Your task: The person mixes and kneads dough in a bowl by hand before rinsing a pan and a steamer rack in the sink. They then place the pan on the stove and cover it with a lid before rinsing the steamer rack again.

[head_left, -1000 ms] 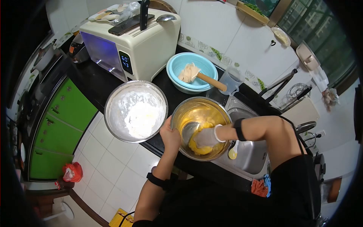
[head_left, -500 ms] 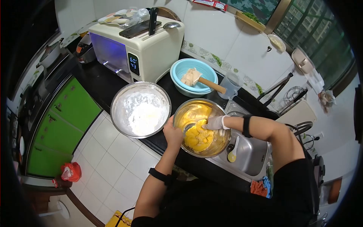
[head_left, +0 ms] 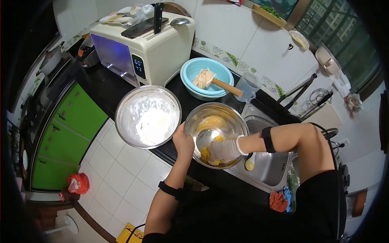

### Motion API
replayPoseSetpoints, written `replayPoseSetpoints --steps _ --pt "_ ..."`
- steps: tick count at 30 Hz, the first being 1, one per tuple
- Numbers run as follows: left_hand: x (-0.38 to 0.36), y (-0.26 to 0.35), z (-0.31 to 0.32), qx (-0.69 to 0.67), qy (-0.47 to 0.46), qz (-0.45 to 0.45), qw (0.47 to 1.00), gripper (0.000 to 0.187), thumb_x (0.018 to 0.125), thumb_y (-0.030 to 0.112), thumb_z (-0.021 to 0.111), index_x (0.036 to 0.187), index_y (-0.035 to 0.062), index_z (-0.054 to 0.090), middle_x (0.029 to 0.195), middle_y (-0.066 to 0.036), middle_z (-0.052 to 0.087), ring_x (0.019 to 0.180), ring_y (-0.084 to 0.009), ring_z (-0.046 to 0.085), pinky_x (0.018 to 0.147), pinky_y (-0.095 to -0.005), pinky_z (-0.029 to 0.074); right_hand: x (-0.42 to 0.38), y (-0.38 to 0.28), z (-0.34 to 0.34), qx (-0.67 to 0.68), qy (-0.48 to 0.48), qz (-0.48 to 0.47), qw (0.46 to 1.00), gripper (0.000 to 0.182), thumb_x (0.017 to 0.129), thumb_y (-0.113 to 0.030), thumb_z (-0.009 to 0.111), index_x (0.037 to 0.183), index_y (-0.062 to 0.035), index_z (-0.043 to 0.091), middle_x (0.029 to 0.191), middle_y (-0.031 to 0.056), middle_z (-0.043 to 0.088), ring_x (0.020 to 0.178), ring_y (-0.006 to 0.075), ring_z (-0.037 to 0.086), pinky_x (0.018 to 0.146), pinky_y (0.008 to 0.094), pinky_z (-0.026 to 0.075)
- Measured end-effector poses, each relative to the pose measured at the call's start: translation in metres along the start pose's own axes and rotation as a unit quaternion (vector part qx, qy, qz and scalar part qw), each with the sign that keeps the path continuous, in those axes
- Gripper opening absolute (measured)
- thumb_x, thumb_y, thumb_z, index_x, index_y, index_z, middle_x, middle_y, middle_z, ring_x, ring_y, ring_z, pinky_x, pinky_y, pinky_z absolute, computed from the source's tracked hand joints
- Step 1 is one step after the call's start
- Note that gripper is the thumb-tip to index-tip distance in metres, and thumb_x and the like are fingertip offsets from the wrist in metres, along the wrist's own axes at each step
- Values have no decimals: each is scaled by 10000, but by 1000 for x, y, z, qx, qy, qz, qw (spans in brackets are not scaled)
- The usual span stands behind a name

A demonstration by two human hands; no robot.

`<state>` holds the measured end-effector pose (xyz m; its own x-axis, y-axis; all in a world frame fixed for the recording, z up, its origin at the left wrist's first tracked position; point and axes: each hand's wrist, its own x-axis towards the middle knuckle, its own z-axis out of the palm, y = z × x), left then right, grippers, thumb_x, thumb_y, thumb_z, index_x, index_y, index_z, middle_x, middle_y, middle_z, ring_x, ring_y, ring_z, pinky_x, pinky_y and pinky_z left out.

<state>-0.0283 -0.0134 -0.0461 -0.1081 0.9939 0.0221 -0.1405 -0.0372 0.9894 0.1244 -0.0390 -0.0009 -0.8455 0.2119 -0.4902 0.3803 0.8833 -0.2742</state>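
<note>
A steel mixing bowl [head_left: 231,114] stands at the counter's edge beside the sink. My left hand [head_left: 184,144] is closed on its left rim, bare-skinned. Inside the bowl, my right hand [head_left: 225,150] wears a thin whitish glove and presses into a soft yellow dough [head_left: 206,155] on the near side. Its fingers curl over the dough and are partly hidden by it and by the glove. Yellow smears coat the far inner wall. Just to the left is a second, wider metal bowl [head_left: 121,103] holding white powder [head_left: 150,123].
Behind stand nested light-blue basins [head_left: 186,79] with a cloth and wooden handle in them, and a clear jug [head_left: 247,87]. A cream countertop appliance [head_left: 170,50] carries a knife and ladle. Right of the bowl, a yellow-tipped spoon [head_left: 250,164] lies in the sink [head_left: 269,168].
My right hand has moved toward the near side of the bowl, gathering the yellow dough there; the bowl's middle now shows bare metal. My left hand keeps its hold on the rim.
</note>
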Motion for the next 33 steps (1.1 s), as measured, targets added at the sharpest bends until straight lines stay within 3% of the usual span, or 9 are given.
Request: replayPoseSetpoints --steps 2,6,9,11,14,16,19,29,33 --pt "-2 5 -2 27 -6 6 1000 512 606 -172 364 1055 -30 564 903 -139 630 850 -194 603 787 -268 436 7 -4 -2 -27 -91 40 995 294 738 -174 565 1018 -85 585 1065 105 543 943 265 565 795 353 453" --pt "-7 12 -1 16 0 8 1000 507 615 -174 364 1060 -30 559 909 -147 627 856 -198 603 790 -272 436 38 15 -1 -24 -9 140 990 273 776 -210 541 1018 -101 604 1015 111 590 976 278 556 813 361 451" --pt "-9 11 -3 9 -3 5 1000 501 618 -170 369 1064 -34 553 908 -153 625 861 -210 604 793 -278 437 49 36 29 -54 45 106 992 297 740 -233 580 1006 -103 613 1016 116 588 973 280 556 812 365 449" --pt "-5 2 -3 11 -8 23 1000 483 620 -160 377 1054 -42 552 901 -159 624 856 -222 605 789 -285 439 43 23 -4 -26 -36 174 984 328 697 -218 612 1002 -96 616 1022 127 585 963 283 558 807 365 448" --pt "-5 -2 -2 17 11 50 999 463 623 -145 385 1044 -47 552 894 -165 625 856 -238 608 784 -293 442 34 45 -17 53 -108 134 984 365 670 -217 631 1008 -80 609 1016 137 585 951 289 562 796 363 451" --pt "-5 0 -2 27 16 56 998 461 620 -141 388 1041 -48 553 894 -174 624 857 -249 609 781 -297 445 20 73 -12 371 46 183 910 380 678 -267 648 980 -42 596 976 177 592 920 304 562 774 362 455" --pt "-6 6 -1 66 31 77 994 453 611 -135 398 1026 -50 561 879 -192 623 847 -276 613 774 -311 450 23 78 -29 260 2 322 910 424 677 -302 633 1034 -77 599 1028 144 590 975 283 547 813 367 435" --pt "-4 0 -2 34 21 31 999 435 618 -112 429 1027 -49 565 840 -169 635 809 -236 621 760 -307 453 11 16 -33 98 -33 61 993 425 605 -247 707 990 -99 604 992 131 573 947 311 545 788 380 442" --pt "-4 3 -2 33 -10 44 998 462 636 -148 388 1059 -52 546 879 -146 630 832 -192 607 778 -282 446 -30 9 -2 17 -17 118 993 303 663 -176 641 953 -95 608 955 116 558 874 315 572 723 384 475"
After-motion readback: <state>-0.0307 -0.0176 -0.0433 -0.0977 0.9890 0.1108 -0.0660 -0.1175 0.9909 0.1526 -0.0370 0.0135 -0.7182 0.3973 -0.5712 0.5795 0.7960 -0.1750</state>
